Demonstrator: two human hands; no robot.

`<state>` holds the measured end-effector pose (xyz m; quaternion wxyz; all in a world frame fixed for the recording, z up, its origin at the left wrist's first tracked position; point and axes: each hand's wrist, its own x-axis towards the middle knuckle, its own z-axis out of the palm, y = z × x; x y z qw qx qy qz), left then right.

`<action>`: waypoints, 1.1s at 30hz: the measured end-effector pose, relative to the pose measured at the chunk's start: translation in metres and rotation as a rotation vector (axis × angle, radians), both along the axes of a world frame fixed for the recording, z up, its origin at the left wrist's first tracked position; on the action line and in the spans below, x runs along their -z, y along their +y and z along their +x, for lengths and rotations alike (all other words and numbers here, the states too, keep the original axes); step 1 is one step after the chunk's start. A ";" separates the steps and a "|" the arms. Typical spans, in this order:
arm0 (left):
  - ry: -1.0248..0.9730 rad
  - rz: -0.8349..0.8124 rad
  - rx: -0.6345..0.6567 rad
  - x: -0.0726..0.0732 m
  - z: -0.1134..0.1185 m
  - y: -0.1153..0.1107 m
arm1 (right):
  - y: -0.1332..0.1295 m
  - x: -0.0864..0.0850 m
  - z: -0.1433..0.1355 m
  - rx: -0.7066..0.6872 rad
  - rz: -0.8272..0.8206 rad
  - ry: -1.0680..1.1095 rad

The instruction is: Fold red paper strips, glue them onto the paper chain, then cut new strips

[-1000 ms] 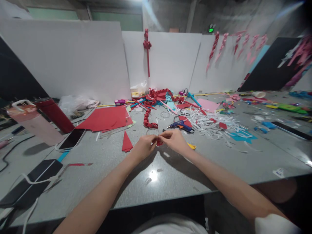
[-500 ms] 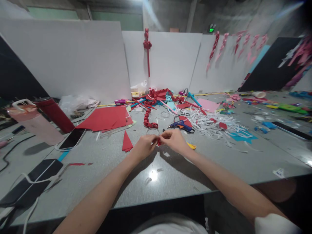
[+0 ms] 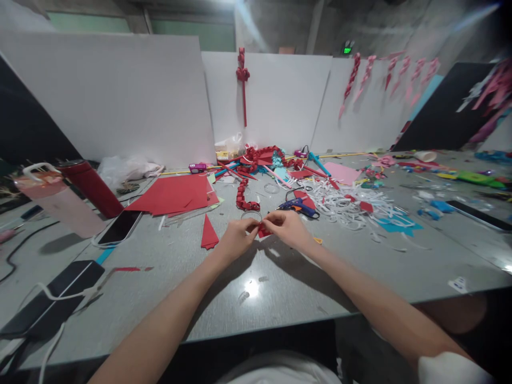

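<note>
My left hand (image 3: 239,236) and my right hand (image 3: 288,228) meet above the middle of the table, fingertips pinched together. Between them is a small piece of red paper (image 3: 264,231), partly hidden by the fingers. Just behind the fingertips lies a clear ring (image 3: 251,215), perhaps a tape roll. A red folded-paper chain (image 3: 242,198) rests beyond it. Left of my left hand sits a pointed red paper piece (image 3: 208,233). A blue glue gun (image 3: 299,207) lies behind my right hand, and a bit of yellow (image 3: 318,240) shows beside that wrist.
Red paper sheets (image 3: 172,193) lie at the left, near a pink bottle (image 3: 60,205), a red flask (image 3: 94,189) and a phone (image 3: 119,228). White paper strips (image 3: 348,200) are heaped at the right. A power bank (image 3: 52,298) with cables sits at the front left.
More of the red paper now shows between my hands, below the right fingers. My right hand has shifted slightly and covers more of the yellow thing.
</note>
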<state>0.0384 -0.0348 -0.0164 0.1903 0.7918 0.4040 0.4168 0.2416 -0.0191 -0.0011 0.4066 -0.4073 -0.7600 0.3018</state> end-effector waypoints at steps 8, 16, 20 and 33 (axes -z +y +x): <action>-0.009 0.049 0.063 -0.010 -0.004 -0.001 | 0.004 -0.012 0.011 -0.132 0.520 -0.263; -0.275 -0.140 0.003 -0.017 0.004 -0.005 | -0.007 -0.023 0.009 0.161 0.245 0.101; -0.197 -0.261 0.074 -0.013 0.015 -0.009 | 0.000 -0.023 0.012 0.190 0.085 0.356; -0.353 -0.672 0.314 -0.004 0.006 0.002 | 0.015 -0.019 0.021 0.193 -0.219 0.467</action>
